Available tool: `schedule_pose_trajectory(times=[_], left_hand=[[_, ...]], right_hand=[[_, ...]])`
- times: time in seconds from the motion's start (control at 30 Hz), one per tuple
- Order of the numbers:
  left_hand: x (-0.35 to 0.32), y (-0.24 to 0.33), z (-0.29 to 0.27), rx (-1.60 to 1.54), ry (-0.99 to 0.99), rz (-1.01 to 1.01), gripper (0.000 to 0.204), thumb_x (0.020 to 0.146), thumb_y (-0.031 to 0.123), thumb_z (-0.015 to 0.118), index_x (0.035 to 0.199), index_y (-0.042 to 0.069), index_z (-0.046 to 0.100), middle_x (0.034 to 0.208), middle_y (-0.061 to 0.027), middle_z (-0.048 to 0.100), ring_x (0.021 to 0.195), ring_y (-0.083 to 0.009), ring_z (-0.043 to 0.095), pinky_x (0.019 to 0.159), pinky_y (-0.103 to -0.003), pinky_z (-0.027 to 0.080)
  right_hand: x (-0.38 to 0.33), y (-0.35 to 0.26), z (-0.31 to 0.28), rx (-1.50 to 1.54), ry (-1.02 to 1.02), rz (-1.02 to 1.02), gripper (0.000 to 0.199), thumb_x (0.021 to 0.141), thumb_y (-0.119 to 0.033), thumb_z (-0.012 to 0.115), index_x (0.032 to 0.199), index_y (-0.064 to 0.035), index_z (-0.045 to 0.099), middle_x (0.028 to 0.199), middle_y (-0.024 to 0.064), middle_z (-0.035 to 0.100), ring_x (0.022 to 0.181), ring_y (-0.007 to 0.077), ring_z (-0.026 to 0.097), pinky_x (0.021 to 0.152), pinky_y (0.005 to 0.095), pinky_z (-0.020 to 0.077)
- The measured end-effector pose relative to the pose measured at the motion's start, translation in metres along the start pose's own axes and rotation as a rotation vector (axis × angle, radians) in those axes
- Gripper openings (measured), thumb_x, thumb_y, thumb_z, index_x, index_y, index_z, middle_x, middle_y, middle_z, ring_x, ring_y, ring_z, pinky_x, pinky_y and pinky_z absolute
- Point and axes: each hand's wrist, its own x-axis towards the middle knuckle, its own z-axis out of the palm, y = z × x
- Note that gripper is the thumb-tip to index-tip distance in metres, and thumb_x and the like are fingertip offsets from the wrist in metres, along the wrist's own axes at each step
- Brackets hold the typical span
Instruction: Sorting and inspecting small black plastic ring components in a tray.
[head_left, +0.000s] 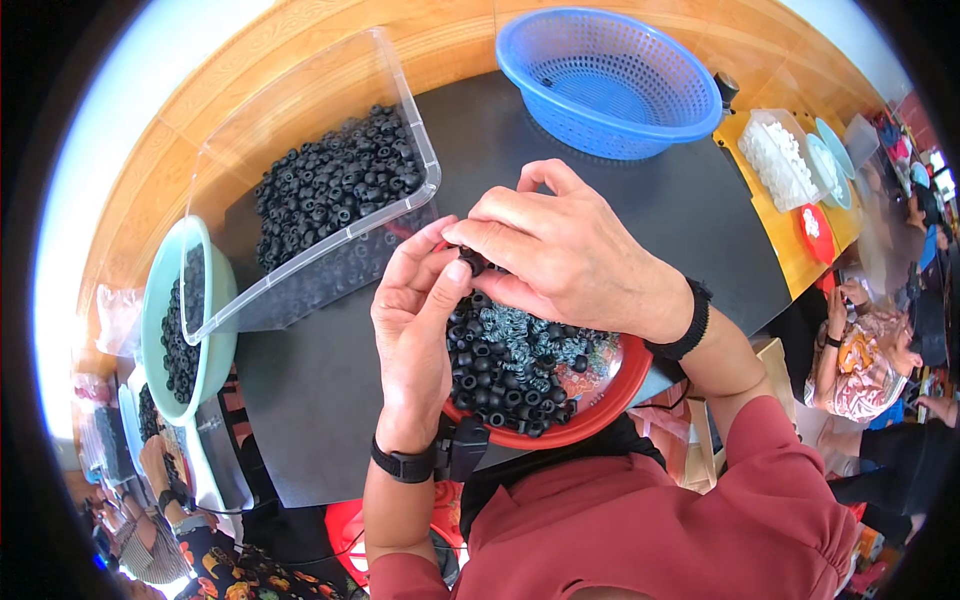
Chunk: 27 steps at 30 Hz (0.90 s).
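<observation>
A small round black plastic part (470, 261) is pinched between my two hands, above the near edge of the table. The thumb and fingers of my left hand (415, 305) grip it from the left. My right hand (565, 245) closes over it from the right, and its fingers hide much of the part. Just below my hands sits a red bowl (628, 385) holding black ring-like parts (505, 385) and a heap of small metal springs (520, 335). My right wrist and hand cover the bowl's far side.
A clear plastic bin (425, 165) of black parts stands at the left, beside a pale green basin (222, 290) with more. Farther back is a blue perforated basket (610, 125). White pieces (780, 160) fill a container on the yellow surface at right. Other people (865, 350) sit at both sides.
</observation>
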Motion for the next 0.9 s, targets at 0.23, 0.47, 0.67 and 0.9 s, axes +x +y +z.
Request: schedule_pose_trajectory(times=[0.23,0.47,0.67,0.9], left_hand=[[0.001,-0.006,-0.008,0.01,-0.066,-0.058,0.02,0.096,0.01,0.058,0.112,-0.001,0.064,0.099,-0.0047,0.067,0.088,-0.0101,0.061,0.081,-0.024,0.047],[-0.001,-0.005,0.0,-0.076,-0.076,-0.069,0.015,0.094,0.006,0.06,0.106,0.0,0.066,0.095,-0.0034,0.068,0.087,-0.0077,0.061,0.081,-0.022,0.048],[-0.002,-0.005,-0.006,-0.139,-0.125,-0.081,0.015,0.095,0.004,0.057,0.106,0.0,0.066,0.097,-0.0043,0.068,0.089,-0.0084,0.062,0.082,-0.023,0.049],[-0.006,0.0,-0.012,-0.193,-0.22,-0.058,0.032,0.098,0.016,0.052,0.126,0.001,0.054,0.123,-0.006,0.058,0.116,-0.0174,0.053,0.103,-0.037,0.039]], right_hand=[[-0.005,-0.003,-0.003,-0.026,-0.044,0.02,0.036,0.071,-0.018,0.077,0.103,-0.0077,0.064,0.092,0.0013,0.061,0.079,0.0176,0.056,0.08,0.0348,0.0401],[-0.011,0.0,-0.007,0.009,-0.025,0.068,0.04,0.072,-0.025,0.078,0.105,-0.0086,0.064,0.095,0.0004,0.062,0.082,0.0171,0.057,0.081,0.0347,0.0404],[-0.01,0.001,-0.004,0.041,-0.041,0.014,0.041,0.072,-0.026,0.078,0.107,-0.0093,0.064,0.095,0.0002,0.063,0.083,0.0173,0.058,0.082,0.0347,0.041],[-0.001,-0.001,-0.012,-0.011,-0.005,-0.082,0.038,0.074,-0.032,0.075,0.104,-0.011,0.062,0.085,-0.0008,0.059,0.08,0.0158,0.058,0.086,0.0366,0.04]])
